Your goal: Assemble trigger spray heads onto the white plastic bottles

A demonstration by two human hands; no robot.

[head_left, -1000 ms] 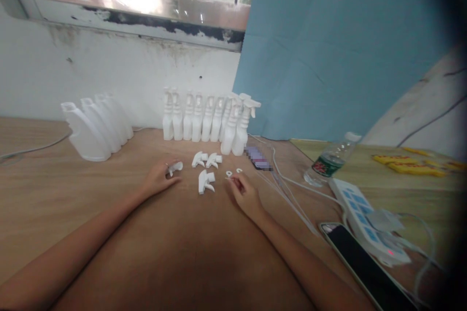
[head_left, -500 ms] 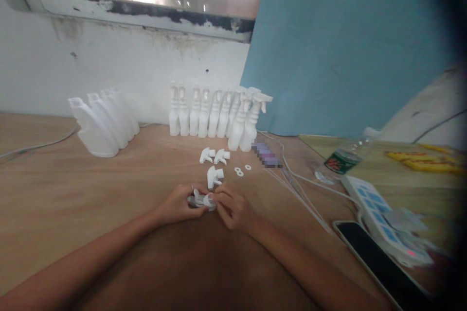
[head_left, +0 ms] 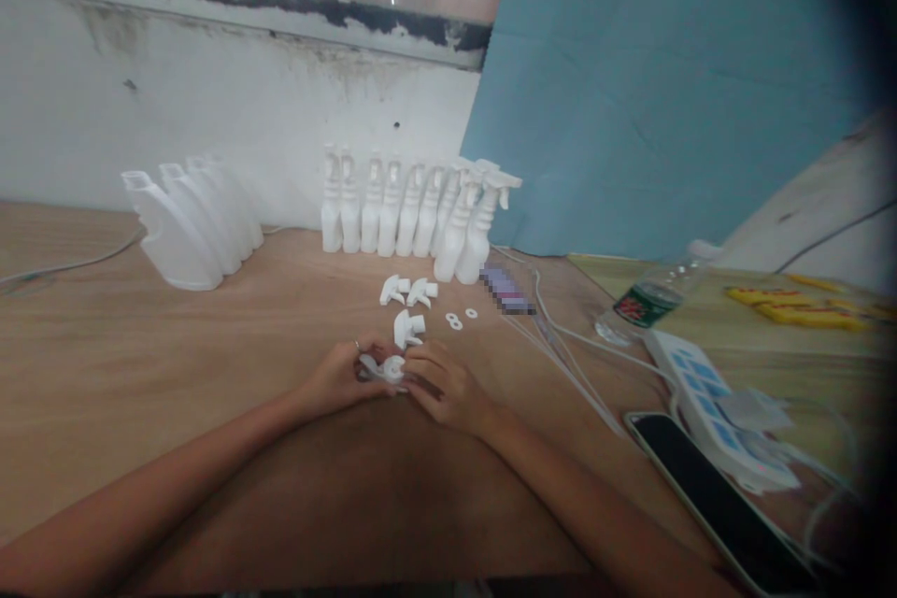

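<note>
Near the front of the table, my left hand (head_left: pixel 348 380) is closed around a white trigger spray head (head_left: pixel 385 370). My right hand (head_left: pixel 448 385) pinches at the round collar end of the same spray head; whether a small washer is between its fingertips is hidden. Just beyond my fingers lies another white spray head (head_left: pixel 407 328), with two more spray heads (head_left: pixel 420 292) behind it. Three flat white ring washers (head_left: pixel 455 321) lie to the right of these, two of them touching.
White spray bottles (head_left: pixel 370 220) stand in a row along the wall, with several translucent bottles (head_left: pixel 183 248) at left. To the right are a pixelated purple item (head_left: pixel 505 290), cables, a water bottle (head_left: pixel 641 306), a power strip (head_left: pixel 707 397) and a phone (head_left: pixel 715 495).
The spray head has turned in my hands, so its round collar opening faces up more. My view has tilted slightly downward, showing the table's front edge.
</note>
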